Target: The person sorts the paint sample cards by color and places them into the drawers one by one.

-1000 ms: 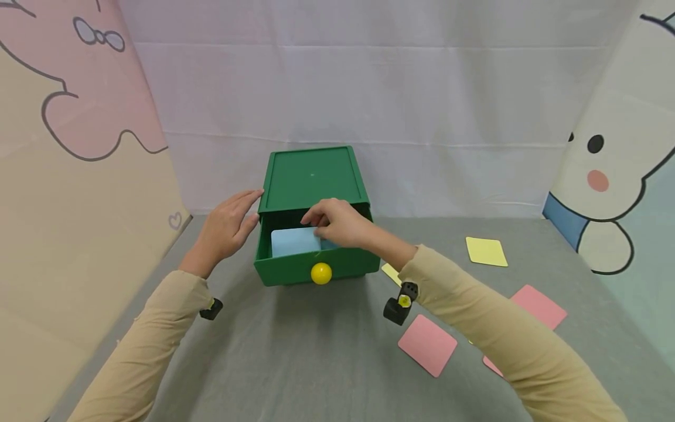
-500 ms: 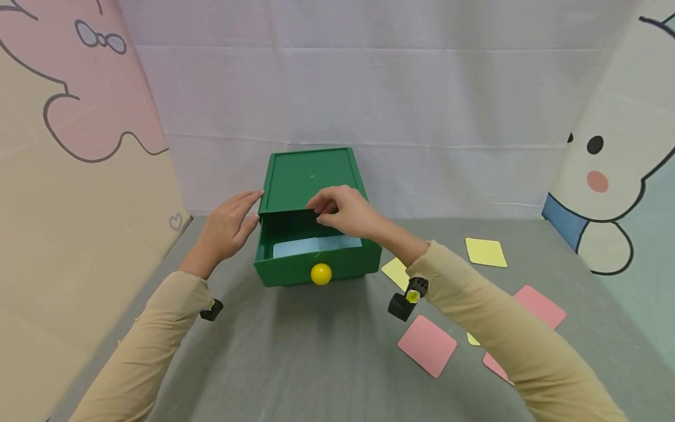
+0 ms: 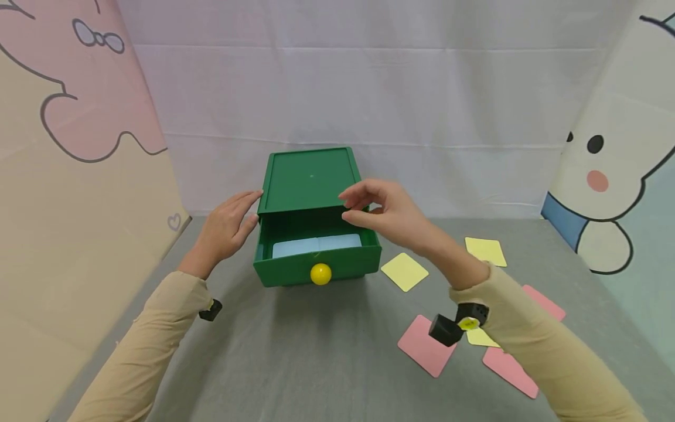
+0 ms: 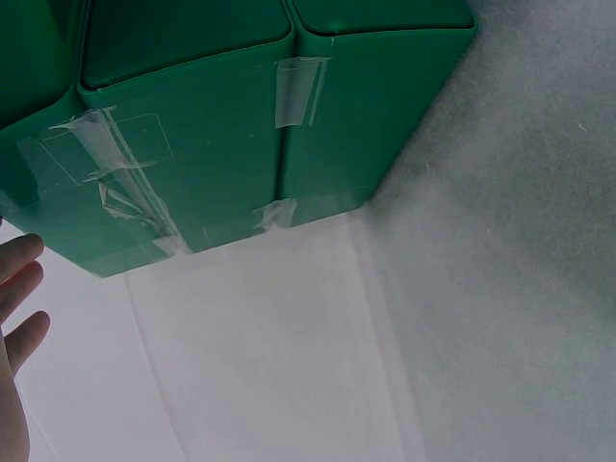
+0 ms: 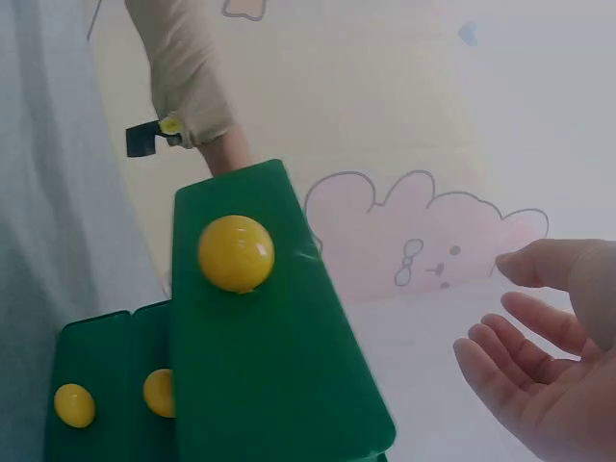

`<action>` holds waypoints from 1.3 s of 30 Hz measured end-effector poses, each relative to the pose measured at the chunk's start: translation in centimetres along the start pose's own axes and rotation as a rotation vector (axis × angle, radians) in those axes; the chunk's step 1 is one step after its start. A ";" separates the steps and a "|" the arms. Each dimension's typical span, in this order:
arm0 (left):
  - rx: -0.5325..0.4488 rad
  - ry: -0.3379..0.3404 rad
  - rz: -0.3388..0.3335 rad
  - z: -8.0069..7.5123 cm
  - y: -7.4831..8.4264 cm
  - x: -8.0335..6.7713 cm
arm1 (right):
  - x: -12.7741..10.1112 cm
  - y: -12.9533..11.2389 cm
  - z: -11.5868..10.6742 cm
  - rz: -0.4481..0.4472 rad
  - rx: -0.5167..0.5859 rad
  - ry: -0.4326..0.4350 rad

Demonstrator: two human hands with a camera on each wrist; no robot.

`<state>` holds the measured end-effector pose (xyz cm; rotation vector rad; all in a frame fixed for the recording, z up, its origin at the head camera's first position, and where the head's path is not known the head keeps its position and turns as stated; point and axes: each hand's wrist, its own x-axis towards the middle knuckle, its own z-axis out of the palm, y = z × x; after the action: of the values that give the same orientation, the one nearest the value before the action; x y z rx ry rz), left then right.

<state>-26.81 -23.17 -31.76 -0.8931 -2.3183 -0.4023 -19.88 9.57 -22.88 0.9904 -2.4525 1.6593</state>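
A green drawer box stands mid-table with its drawer pulled out; the drawer front has a yellow knob. A light blue card lies flat inside the drawer. My left hand rests with straight fingers against the box's left side; the left wrist view shows the taped green wall and the fingertips. My right hand hovers above the drawer's right edge with loosely bent fingers and holds nothing. The right wrist view shows that empty palm and the knob.
Loose cards lie on the grey cloth to the right: a yellow card by the drawer, another yellow one farther back, and pink cards near my right forearm. Cartoon-print panels wall in both sides, and a white sheet hangs behind.
My right hand has let go of the blue card, lifted out of the drawer and moved right. The card now lies flat inside. The left hand has not moved.
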 end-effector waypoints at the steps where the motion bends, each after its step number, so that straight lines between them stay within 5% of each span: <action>1: -0.001 0.001 0.001 0.0 0.0 0.0 | -0.5 0.1 0.1 -0.010 -0.003 0.009; 12: 0.006 -0.009 0.002 -0.2 0.0 0.0 | -5.1 3.4 5.2 -0.361 -0.113 0.237; 21: 0.030 -0.045 -0.019 -0.8 0.0 0.1 | -6.4 6.0 9.8 -0.215 -0.089 0.388; 39: 0.018 -0.037 -0.007 -0.7 0.2 0.0 | -5.2 7.5 14.0 -0.246 -0.136 0.621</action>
<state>-26.39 -23.36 -31.20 -0.8905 -2.3555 -0.3703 -15.03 2.11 -37.06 0.6039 -1.9173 1.4198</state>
